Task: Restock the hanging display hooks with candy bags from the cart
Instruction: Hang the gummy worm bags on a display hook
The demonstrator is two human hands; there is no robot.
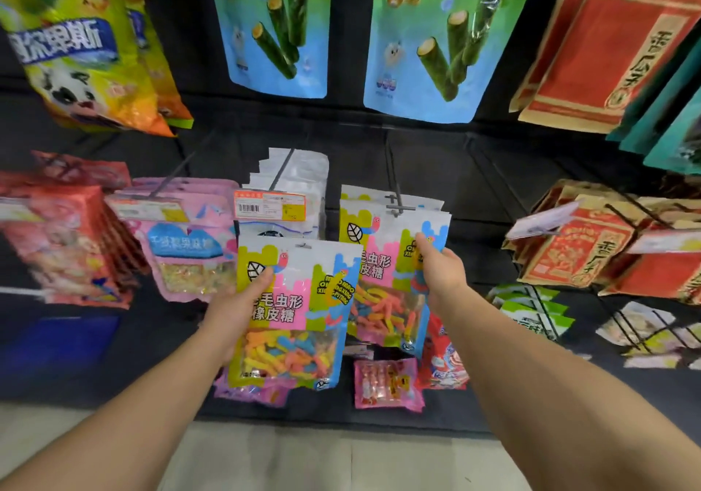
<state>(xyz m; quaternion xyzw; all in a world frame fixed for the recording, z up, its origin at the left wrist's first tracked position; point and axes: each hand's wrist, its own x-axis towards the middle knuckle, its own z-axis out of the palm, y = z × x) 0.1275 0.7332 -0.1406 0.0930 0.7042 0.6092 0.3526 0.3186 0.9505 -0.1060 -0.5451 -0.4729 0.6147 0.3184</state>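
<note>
A glossy, flat candy bag (296, 312) of bright gummy worms, with a clear lower window, sits in the left hand (237, 310), whose grip closes on its left edge, just left of the hook (396, 202) and not yet hung. The right hand (442, 266) pinches the bags already hanging (383, 263) there. The thin metal hook looks partly filled; the cart is out of view.

Shop: hook-hung snack bags (417, 42), price tag (269, 204)

Pink, lime, blue candy bag (299, 300)
</note>
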